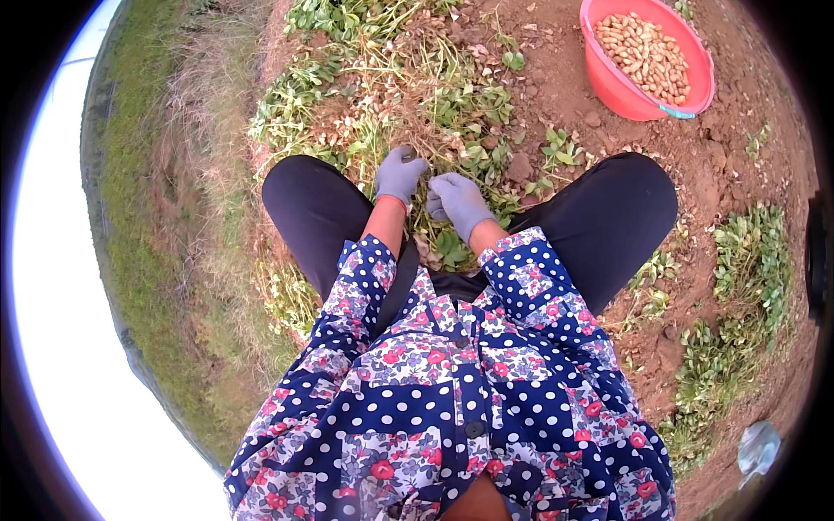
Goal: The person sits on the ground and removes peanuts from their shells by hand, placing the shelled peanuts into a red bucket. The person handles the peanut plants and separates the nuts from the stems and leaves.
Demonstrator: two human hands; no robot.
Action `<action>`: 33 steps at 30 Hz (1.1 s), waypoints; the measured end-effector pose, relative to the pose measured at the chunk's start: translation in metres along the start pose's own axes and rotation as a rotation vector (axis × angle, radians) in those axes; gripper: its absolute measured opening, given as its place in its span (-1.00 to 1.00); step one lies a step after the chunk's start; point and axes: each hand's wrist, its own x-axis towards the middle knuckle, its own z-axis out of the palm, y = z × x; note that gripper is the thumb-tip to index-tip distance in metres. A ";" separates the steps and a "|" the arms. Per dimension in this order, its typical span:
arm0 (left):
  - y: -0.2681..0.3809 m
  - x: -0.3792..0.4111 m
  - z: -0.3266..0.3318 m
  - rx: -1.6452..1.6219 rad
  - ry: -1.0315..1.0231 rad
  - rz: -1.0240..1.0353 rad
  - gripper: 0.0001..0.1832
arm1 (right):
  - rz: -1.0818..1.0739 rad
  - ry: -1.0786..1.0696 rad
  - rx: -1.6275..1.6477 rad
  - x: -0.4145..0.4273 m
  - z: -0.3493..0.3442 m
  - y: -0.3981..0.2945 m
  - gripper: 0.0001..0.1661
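Observation:
In front of me lies a heap of uprooted peanut plants (365, 104), a tangle of green leaves, pale stems and brown roots with peanut pods among them. My left hand (399, 174), in a grey glove, is curled around roots at the near side of the heap. Close beside it, my right hand (459, 203) wears a matching glove and has its fingers bent inward over the stems. Whatever may lie within the right fingers is hidden. Loose pods (335, 133) show among the plants beyond my left hand.
A pink plastic basin (606, 78) holding picked peanuts (645, 55) stands on reddish soil (554, 65) at the far right. My bent knees flank the heap. More plants (749, 273) lie to the right, near a pale plastic-like item (758, 449). Dry grass (218, 163) borders the left.

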 end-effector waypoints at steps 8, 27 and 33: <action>0.007 0.005 0.006 -0.107 -0.132 0.055 -0.63 | 0.030 -0.077 -0.020 0.000 0.013 -0.005 -0.83; 0.034 -0.019 -0.007 -0.619 -0.337 -0.135 -0.82 | 0.002 0.101 0.422 0.034 -0.008 0.006 -0.72; 0.031 -0.024 -0.008 -0.604 -0.371 -0.092 -0.84 | -0.089 0.144 0.038 0.033 -0.011 0.007 -0.71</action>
